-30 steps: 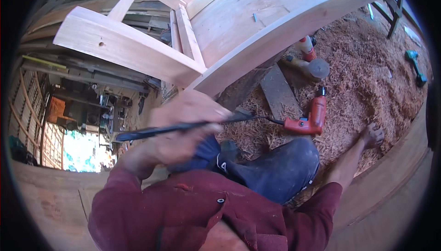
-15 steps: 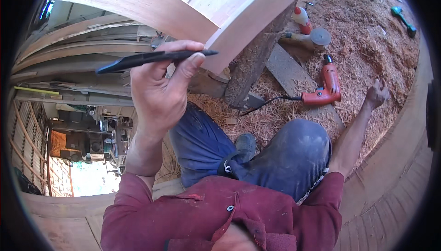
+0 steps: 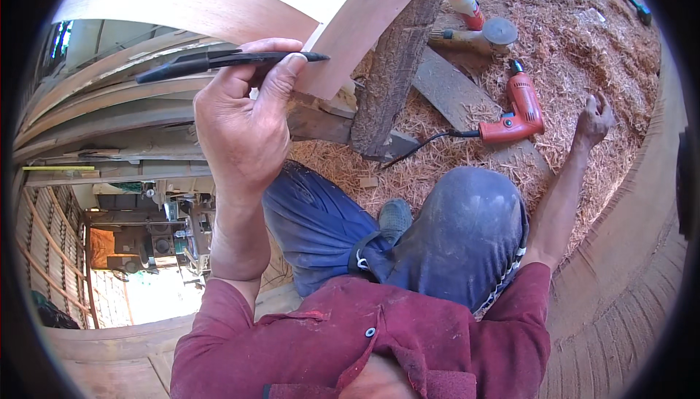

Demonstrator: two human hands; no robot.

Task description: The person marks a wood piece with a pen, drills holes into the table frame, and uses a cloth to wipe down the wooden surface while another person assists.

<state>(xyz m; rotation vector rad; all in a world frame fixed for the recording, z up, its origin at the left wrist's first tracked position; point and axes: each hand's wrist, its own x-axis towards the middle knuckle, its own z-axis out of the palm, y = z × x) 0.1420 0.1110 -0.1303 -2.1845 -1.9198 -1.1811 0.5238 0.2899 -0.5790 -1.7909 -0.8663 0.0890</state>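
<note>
The black pen (image 3: 186, 64) lay nearly level in front of the curved pale-wood rail (image 3: 368, 23), its point over the rail's end; whether it touched the wood could not be told. The left hand (image 3: 244, 125) had it pinched between thumb and fingers, closed firmly around the front part of the barrel. It looked light, stiff and perhaps slick, best gripped just behind the point, as here. The rail appeared solid and much heavier, suited to a hold along its edges. Behind it slanted a rough timber beam (image 3: 394, 78). To the right, a red corded drill (image 3: 521, 114) lay among wood shavings (image 3: 569, 41), with a red-capped bottle (image 3: 467, 6) farther off. The right hand (image 3: 596, 122) was near the drill, over the shavings, fingers loosely curled; whether it held anything could not be told.
</note>
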